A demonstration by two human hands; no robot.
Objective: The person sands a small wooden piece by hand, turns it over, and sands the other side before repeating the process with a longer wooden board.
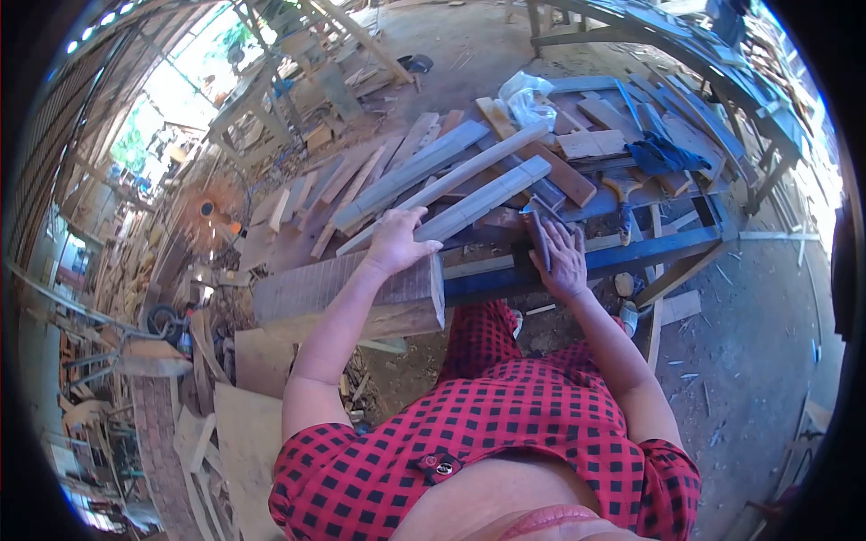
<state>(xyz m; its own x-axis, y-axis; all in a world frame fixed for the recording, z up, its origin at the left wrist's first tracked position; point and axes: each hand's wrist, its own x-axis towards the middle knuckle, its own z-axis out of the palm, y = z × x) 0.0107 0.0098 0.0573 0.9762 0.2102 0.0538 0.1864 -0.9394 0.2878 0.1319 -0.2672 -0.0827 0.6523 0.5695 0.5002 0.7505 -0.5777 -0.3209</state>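
Observation:
My left hand (397,243) rests over the near end of a long pale wooden bar, thumb and fingers apart, above a thick wooden beam (352,293). A second squared bar (487,198) runs just to the right of its fingertips. My right hand (562,260) lies against a dark narrow block (538,238) near the blue-black bench edge (613,259), its fingers pressed along the block's right side. Whether a tool is part of that block is too small to tell.
Wooden strips and boards (361,171) are piled across the bench. A clear plastic bag (528,99), a blue cloth (666,153) and a wooden-handled saw (622,187) lie at the back right. Another timber-laden table (672,50) stands beyond. A tire (164,320) is at left.

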